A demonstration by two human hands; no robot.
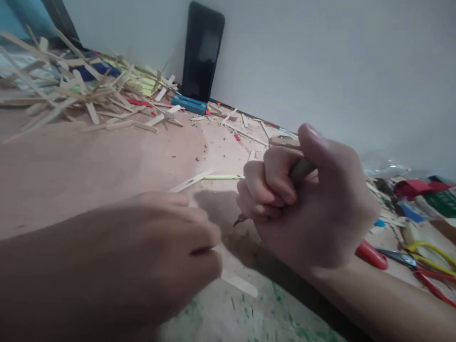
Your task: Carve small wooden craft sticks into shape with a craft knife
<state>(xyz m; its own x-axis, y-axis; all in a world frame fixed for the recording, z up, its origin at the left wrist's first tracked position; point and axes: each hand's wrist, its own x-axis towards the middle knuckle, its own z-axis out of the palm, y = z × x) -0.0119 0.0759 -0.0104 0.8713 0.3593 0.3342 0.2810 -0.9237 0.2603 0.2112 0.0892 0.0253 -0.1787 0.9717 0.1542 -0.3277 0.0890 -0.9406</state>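
My left hand (pixel 171 242) is closed, knuckles up, in the lower left. A pale wooden craft stick (pixel 240 284) pokes out beside its thumb and seems pinched there; the rest is hidden under the hand. My right hand (pixel 313 199) makes a fist around a slim pointed tool (pixel 302 170) with a grey-brown shaft. The tool's thin dark tip points down and left below the fingers, above the work surface. Beyond my left knuckles lie another craft stick (pixel 192 180) and a thin yellow-green strip (pixel 223 177).
A heap of craft sticks (pixel 81 90) spreads at the back left. A dark phone (pixel 203 52) leans upright on a blue stand (pixel 188 103) against the wall. At right lie scissors (pixel 406 258) with yellow and red handles, a red object (pixel 372 255) and scraps.
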